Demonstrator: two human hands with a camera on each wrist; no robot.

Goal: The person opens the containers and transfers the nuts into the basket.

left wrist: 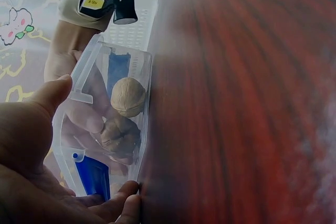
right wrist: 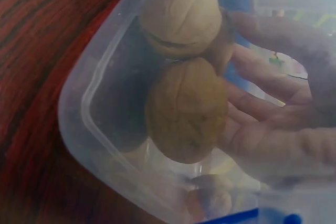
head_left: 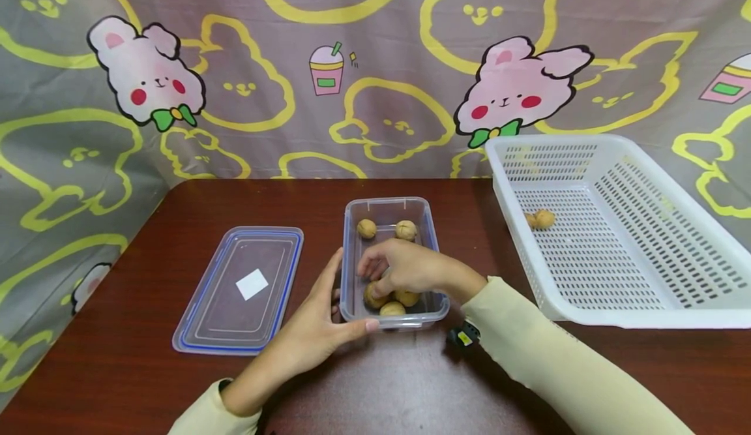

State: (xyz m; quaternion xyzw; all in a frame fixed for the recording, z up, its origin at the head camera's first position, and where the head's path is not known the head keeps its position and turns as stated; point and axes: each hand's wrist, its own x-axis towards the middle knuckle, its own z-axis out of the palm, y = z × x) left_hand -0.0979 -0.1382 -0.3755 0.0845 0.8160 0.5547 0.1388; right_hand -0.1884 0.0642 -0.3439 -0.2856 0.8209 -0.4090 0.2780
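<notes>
A clear plastic box (head_left: 431, 220) stands on the table with several walnuts inside. My left hand (head_left: 317, 330) grips its near left corner, the thumb along the front rim and the fingers against the left wall. From the right, my right hand (head_left: 405, 265) reaches down into the box, fingers curled and thumb on a walnut (head_left: 369, 299) near the front. Beside that one lie another walnut (head_left: 407, 299) and a third against the front wall. Two more walnuts sit at the far end, one in the left corner (head_left: 366, 229). Through the wall, the right wrist view shows fingertips at a walnut (right wrist: 186, 111).
To the left, a clear lid (head_left: 217, 311) with a blue seal and a white square label lies flat on the dark red table (head_left: 147, 272). A large white slotted basket (head_left: 587, 317) stands at the right with walnuts (head_left: 544, 218) at its left side. A patterned cloth (head_left: 281, 115) hangs behind.
</notes>
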